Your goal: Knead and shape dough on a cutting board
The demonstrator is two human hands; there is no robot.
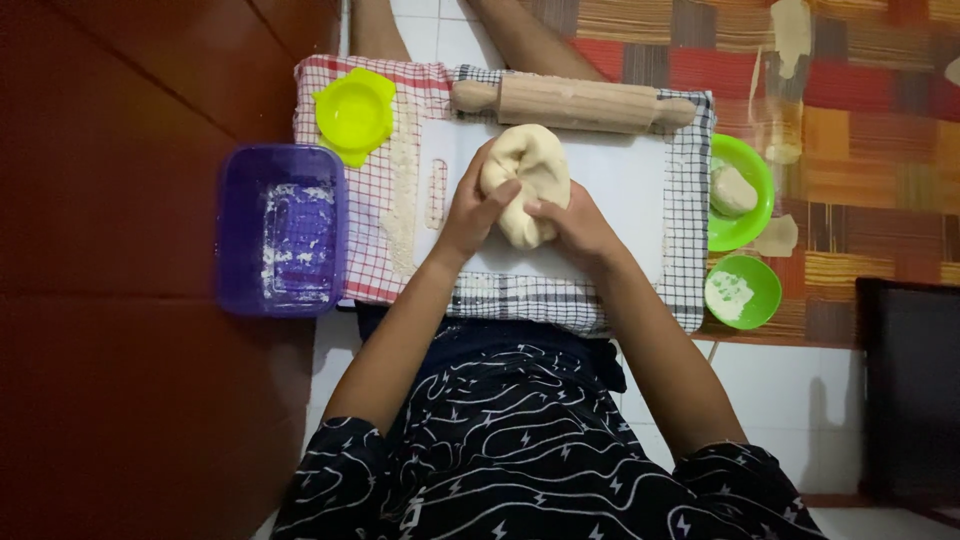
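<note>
Both hands' fingers (pixel 500 190) partly hidden behind dough (pixel 527 170)

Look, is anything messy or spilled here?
Yes. Flour is scattered on the cloth beside the board, and it dusts the purple tub. Both hands, left and right, hold the dough.

No packages, labels, signs or screens are in view.

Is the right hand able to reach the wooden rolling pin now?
Probably yes. The rolling pin lies just beyond the dough with nothing between, but the right hand must let go of the dough first.
</note>
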